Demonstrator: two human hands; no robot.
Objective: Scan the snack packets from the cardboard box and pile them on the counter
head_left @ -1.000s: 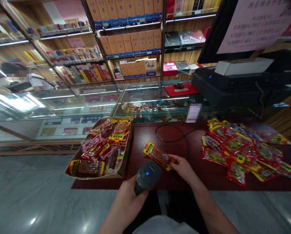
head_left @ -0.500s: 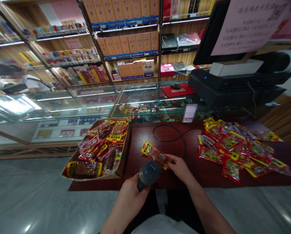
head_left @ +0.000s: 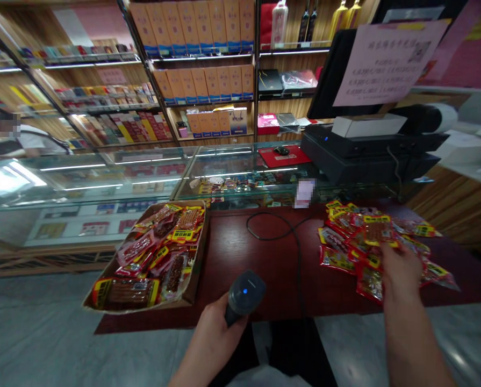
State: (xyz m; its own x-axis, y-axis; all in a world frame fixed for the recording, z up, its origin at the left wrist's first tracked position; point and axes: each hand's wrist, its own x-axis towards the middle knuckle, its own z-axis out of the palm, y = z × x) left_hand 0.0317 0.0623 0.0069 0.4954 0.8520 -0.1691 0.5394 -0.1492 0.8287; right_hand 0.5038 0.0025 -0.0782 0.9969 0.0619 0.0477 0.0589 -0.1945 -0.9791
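My left hand (head_left: 219, 325) is wrapped round the handle of a dark grey barcode scanner (head_left: 246, 293), which shows a small blue light on its head. On the right, my right hand (head_left: 401, 266) grips the lower edge of a red and yellow snack packet (head_left: 378, 230) with brown sticks inside. That packet is over a heap of similar snack packets (head_left: 339, 258) on the dark red table; whether it touches them I cannot tell. At the left, a cardboard box (head_left: 202, 252) holds more such packets, lying in loose layers.
The scanner's black cable (head_left: 299, 263) loops across the dark red table (head_left: 232, 242). Behind it stand a glass display counter (head_left: 155, 185), a mouse on a red mat (head_left: 300, 156) and a till with a monitor (head_left: 329, 75). A person (head_left: 38, 141) is at the far left.
My right hand has carried the snack packet from beside the scanner to the heap on the right. The scanner stays in my left hand and now shows a blue light. The view has shifted slightly.
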